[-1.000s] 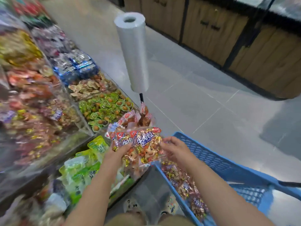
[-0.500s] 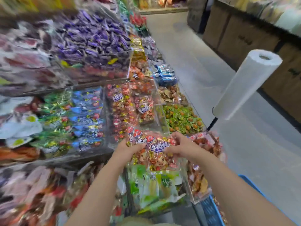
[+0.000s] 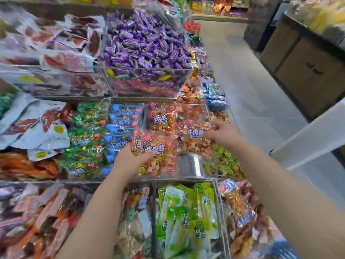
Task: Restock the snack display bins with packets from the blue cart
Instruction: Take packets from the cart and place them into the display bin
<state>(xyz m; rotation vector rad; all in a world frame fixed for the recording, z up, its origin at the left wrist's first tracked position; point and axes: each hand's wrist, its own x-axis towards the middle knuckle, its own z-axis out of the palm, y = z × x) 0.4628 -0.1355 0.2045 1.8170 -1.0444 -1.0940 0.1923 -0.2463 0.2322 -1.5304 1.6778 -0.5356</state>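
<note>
My left hand [image 3: 130, 157] grips a stack of red-and-gold beef snack packets [image 3: 156, 152] in front of a clear acrylic bin [image 3: 188, 165] on the middle shelf. My right hand [image 3: 222, 134] pinches one more packet of the same kind [image 3: 196, 139] and holds it over that bin's right part. The bin holds several matching packets [image 3: 162, 118] at its back. The blue cart is out of view.
Neighbouring bins hold blue packets [image 3: 125, 124], green packets [image 3: 85, 135] and purple candies [image 3: 145, 43]. Below lie green pouches [image 3: 186, 217]. A white roll of plastic bags [image 3: 309, 135] slants at my right. A grey tiled aisle [image 3: 242, 81] runs past wooden cabinets [image 3: 308, 71].
My view swung from the cart up to the shelves. The single bundle I held with both hands has split: the left keeps a stack, the right carries one packet toward the bin.
</note>
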